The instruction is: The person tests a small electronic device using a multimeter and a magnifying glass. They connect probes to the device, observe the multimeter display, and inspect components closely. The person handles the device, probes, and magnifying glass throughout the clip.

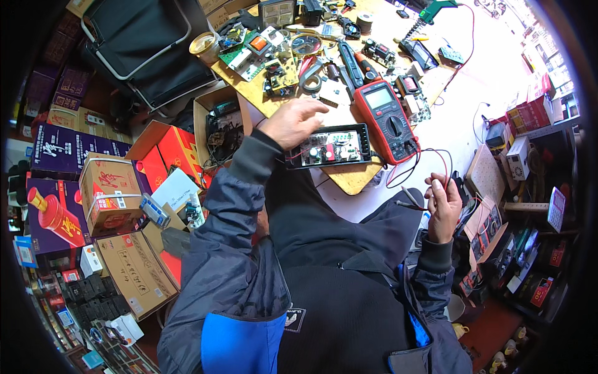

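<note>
Multimeter [387,118] beside board [330,151] in black case [366,146]
Left hand [296,123], fingers loosely extended, is over the case; right hand [442,207] grips a probe [411,205].

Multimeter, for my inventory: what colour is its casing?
The multimeter is red and dark grey, best in the head view.

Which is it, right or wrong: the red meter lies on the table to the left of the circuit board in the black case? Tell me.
Wrong side: the head view shows the red meter on the table to the right of the circuit board in the black case.
</note>
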{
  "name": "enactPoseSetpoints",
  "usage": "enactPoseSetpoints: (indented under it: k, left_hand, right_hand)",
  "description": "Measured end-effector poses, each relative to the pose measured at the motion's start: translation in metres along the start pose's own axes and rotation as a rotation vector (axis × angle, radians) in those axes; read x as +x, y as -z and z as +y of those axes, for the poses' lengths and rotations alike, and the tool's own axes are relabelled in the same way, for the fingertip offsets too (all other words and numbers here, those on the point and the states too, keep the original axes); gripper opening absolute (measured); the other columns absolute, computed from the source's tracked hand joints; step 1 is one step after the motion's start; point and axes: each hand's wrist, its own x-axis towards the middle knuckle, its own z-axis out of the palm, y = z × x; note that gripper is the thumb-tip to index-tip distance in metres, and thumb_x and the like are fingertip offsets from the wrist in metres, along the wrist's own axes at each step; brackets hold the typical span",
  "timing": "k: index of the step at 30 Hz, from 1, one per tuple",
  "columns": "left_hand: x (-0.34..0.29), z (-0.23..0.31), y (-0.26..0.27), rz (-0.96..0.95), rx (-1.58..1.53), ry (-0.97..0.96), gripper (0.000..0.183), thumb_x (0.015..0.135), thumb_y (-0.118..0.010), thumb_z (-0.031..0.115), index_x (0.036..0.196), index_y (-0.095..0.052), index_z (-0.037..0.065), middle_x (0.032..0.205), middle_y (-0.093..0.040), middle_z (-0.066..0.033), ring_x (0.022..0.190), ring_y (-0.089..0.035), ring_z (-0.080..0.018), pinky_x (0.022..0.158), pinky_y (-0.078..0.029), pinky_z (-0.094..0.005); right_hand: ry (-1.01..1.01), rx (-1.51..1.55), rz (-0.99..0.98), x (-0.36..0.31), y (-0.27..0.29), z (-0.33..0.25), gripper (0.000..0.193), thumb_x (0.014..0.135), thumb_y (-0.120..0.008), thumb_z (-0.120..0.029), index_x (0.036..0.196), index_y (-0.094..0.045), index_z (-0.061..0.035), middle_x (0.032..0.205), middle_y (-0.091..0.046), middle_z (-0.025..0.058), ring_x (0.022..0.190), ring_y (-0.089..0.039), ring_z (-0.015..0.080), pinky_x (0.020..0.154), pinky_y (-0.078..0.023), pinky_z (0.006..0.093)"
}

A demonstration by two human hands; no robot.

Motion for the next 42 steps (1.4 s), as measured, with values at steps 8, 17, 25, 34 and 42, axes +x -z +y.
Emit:
enactPoseSetpoints:
  k: [8,17,25,34,42]
  left_hand:
    - [0.014,-0.003,0.000,0.036,0.062,-0.063,0.044,0.102,-0.065,0.022,0.138,-0.067,-0.004,0.139,-0.070,-0.0216,0.131,-0.066,-0.0332,0.113,-0.049,-0.0381]
    - [-0.115,0.001,0.028,0.564,-0.418,0.202,0.028,0.110,-0.061,0.016,0.129,-0.074,0.000,0.119,-0.078,-0.0071,0.105,-0.072,-0.0117,0.093,-0.056,-0.0266]
    - [-0.189,-0.017,-0.091,0.446,-0.741,0.454,0.022,0.107,-0.069,0.018,0.114,-0.075,-0.002,0.098,-0.077,-0.0066,0.084,-0.071,-0.0112,0.077,-0.058,-0.0270]
    - [-0.223,-0.028,-0.140,0.537,-0.321,0.475,0.014,0.100,-0.074,0.007,0.092,-0.072,-0.004,0.083,-0.066,-0.0002,0.070,-0.055,-0.0018,0.062,-0.044,-0.0215]
    - [-0.266,-0.038,-0.125,0.782,-0.437,0.503,0.013,0.100,-0.073,0.002,0.089,-0.069,-0.003,0.078,-0.062,-0.0003,0.064,-0.057,-0.0018,0.055,-0.045,-0.0230]
  right_hand:
    - [0.034,-0.032,-0.045,-0.008,-0.005,-0.013,0.028,0.106,-0.071,-0.018,0.125,-0.070,0.0027,0.110,-0.076,0.0108,0.080,-0.062,0.0075,0.069,-0.047,0.0205]
    - [0.073,-0.114,-0.052,-0.015,-0.007,-0.046,0.031,0.106,-0.064,-0.013,0.134,-0.067,0.0010,0.084,-0.057,-0.0025,0.068,-0.050,0.0055,0.062,-0.041,0.0214]
    - [0.068,0.189,-0.396,-0.031,-0.057,-0.054,0.065,0.105,-0.052,-0.005,0.166,-0.031,0.0017,0.103,-0.068,0.0172,0.062,-0.061,0.0125,0.054,-0.049,0.0222]
    - [-0.051,-0.304,-0.536,-0.028,-0.127,-0.005,0.037,0.105,-0.068,-0.002,0.141,-0.064,0.0021,0.112,-0.071,0.0058,0.086,-0.063,0.0083,0.077,-0.053,0.0242]
    - [-0.037,-0.229,-0.469,-0.016,-0.135,0.020,0.032,0.107,-0.070,-0.010,0.136,-0.068,0.0036,0.111,-0.074,0.0065,0.086,-0.068,0.0126,0.082,-0.056,0.0271]
